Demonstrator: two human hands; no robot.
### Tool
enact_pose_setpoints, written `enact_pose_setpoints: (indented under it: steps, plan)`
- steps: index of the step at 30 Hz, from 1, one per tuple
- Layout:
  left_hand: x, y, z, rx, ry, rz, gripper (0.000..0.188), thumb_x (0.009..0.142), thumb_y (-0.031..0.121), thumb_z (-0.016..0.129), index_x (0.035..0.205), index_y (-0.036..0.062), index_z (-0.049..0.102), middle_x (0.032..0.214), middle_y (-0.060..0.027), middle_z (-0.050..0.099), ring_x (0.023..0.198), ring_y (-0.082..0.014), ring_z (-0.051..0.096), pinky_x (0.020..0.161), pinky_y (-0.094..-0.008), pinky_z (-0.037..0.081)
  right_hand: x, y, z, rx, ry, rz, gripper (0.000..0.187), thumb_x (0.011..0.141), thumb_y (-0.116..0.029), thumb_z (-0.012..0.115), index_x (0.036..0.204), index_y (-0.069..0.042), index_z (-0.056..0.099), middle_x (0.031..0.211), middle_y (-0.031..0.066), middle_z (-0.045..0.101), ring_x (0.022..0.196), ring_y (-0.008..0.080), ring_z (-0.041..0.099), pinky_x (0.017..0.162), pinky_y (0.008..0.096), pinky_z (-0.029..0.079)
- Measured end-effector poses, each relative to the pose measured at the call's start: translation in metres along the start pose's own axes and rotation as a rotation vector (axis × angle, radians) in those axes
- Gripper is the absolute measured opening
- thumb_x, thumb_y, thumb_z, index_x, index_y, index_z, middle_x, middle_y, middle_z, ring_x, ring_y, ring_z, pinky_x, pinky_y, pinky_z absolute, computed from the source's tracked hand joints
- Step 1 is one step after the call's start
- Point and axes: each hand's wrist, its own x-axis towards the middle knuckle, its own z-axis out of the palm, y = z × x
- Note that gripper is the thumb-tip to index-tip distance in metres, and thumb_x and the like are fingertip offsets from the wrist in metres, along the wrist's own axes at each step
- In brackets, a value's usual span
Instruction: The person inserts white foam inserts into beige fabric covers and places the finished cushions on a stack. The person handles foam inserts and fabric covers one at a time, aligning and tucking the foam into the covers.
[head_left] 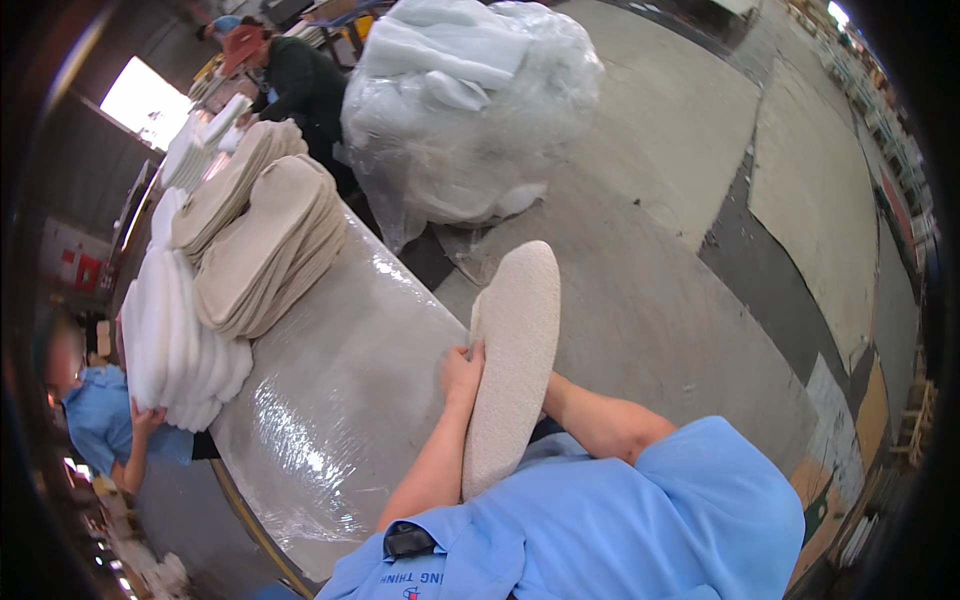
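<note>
A long beige cushion (515, 370) with a nubby fabric face and rounded ends stands nearly upright in front of my body. My left hand (463, 374) grips its left edge, the thumb lying along the side and the fingers closed. My right hand (553, 394) goes behind the cushion's right edge; its fingers are hidden there. Left of me, stacked beige cushions (265, 235) of the same fabric lie on the plastic-covered table (330, 390). White padding pieces (180, 340) are piled beside that stack.
A large clear plastic bag (470, 120) stuffed with white padding stands beyond the table. At the left, a co-worker in a blue shirt (105, 410) touches the white pile. A person in dark clothes (305, 85) bends over the far end. Cardboard sheets (815, 220) cover floor at right.
</note>
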Motion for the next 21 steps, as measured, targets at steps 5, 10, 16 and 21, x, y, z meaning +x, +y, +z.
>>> enact_pose_setpoints:
  steps: [5, 10, 16, 21]
  plan:
    - [0.001, 0.015, 0.010, 0.153, -0.090, 0.150, 0.045, 0.093, 0.045, 0.077, 0.101, 0.0008, 0.072, 0.104, -0.0238, 0.074, 0.106, -0.0442, 0.069, 0.092, -0.0538, 0.054, 0.007, -0.011, -0.020, -0.079, 0.234, -0.192, 0.040, 0.111, -0.034, 0.047, 0.125, -0.004, 0.070, 0.114, 0.0132, 0.076, 0.100, 0.0307, 0.074, 0.089, 0.0447, 0.062]
    - [0.006, -0.006, 0.007, 0.173, -0.014, 0.064, 0.046, 0.095, 0.045, 0.076, 0.113, 0.0028, 0.075, 0.103, -0.0247, 0.074, 0.103, -0.0446, 0.070, 0.091, -0.0514, 0.055, -0.023, -0.005, 0.016, 0.009, 0.239, -0.106, 0.041, 0.111, -0.037, 0.048, 0.119, -0.004, 0.070, 0.109, 0.0134, 0.076, 0.095, 0.0298, 0.075, 0.084, 0.0449, 0.060]
    - [0.008, 0.026, 0.007, 0.153, -0.186, 0.168, 0.053, 0.098, 0.046, 0.073, 0.124, 0.0000, 0.070, 0.107, -0.0255, 0.073, 0.103, -0.0448, 0.071, 0.092, -0.0498, 0.055, -0.048, -0.025, 0.007, 0.179, 0.133, -0.022, 0.039, 0.111, -0.036, 0.048, 0.117, -0.003, 0.069, 0.107, 0.0133, 0.076, 0.092, 0.0290, 0.073, 0.083, 0.0442, 0.059]
    - [0.006, 0.033, 0.003, -0.099, -0.005, 0.250, 0.039, 0.101, 0.038, 0.070, 0.114, 0.0014, 0.065, 0.103, -0.0251, 0.073, 0.100, -0.0445, 0.071, 0.087, -0.0518, 0.053, -0.052, -0.035, 0.023, 0.207, 0.117, -0.022, 0.037, 0.112, -0.035, 0.049, 0.114, -0.003, 0.068, 0.106, 0.0132, 0.075, 0.090, 0.0283, 0.072, 0.082, 0.0435, 0.058]
